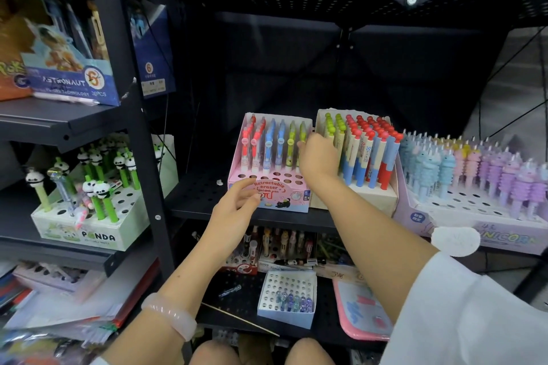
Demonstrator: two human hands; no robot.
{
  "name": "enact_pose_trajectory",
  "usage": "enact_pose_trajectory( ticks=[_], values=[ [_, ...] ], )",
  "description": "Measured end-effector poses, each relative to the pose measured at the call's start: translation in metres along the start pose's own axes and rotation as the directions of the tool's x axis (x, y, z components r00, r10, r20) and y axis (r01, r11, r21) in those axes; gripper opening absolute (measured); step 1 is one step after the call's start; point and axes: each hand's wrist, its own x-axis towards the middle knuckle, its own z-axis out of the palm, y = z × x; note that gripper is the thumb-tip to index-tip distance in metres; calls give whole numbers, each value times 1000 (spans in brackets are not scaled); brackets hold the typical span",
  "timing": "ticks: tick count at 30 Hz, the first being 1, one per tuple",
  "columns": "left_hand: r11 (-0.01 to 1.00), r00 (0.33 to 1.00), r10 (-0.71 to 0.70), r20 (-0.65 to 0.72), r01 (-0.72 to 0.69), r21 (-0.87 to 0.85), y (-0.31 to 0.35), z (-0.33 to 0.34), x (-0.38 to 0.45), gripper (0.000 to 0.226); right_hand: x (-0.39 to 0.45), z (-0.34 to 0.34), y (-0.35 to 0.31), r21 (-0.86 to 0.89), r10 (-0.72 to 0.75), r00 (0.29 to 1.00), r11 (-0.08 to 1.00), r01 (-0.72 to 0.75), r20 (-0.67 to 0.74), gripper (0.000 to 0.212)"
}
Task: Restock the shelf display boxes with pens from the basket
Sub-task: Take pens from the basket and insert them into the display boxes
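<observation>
Pink display box (268, 187) | step: seating green pen (302, 139), pinched in my right hand (318, 158) | left hand (234, 207) loose, empty, by box front | next: align tip, press down

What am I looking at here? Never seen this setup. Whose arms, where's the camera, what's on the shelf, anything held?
No robot here: a person works with bare hands, and the single picture comes from a wide-angle camera worn on their head, looking forward and down.

The left hand, with a pale pink bangle on its wrist, reaches with relaxed fingers toward the front of the pink cardboard display box labelled "Retractable eraser". That box holds a back row of red, blue and green pens, and its front holes are vacant.

The right hand is at the box's right end, fingers beside a green pen; whether it grips the pen cannot be told.

On the same black perforated metal shelf stand a cream box of red-capped pens and a lilac box of unicorn pens. No basket is in view.
</observation>
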Motion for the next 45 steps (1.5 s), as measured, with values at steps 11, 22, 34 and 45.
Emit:
enact_pose_trajectory(
  ticks=[11, 22, 34, 45],
  values=[
    [997, 993, 50, 104, -56, 55, 13, 43, -18, 19, -49, -62, 51, 273, -255, 893, 949, 158, 370, 18],
    [991, 825, 54, 562, -112, 70, 13, 229, -88, 15, -162, -153, 282, 68, 36, 790, 993, -97, 612, 15],
    [912, 499, -163, 851, -253, 323, -35, 337, -140, 26, -327, -139, 460, -665, 646, 219, 747, 21, 732, 38],
    [884, 414, -253, 874, -268, 383, -55, 344, -142, 22, -398, -91, 442, -615, 726, 299, 685, -389, 620, 92]
  ],
)
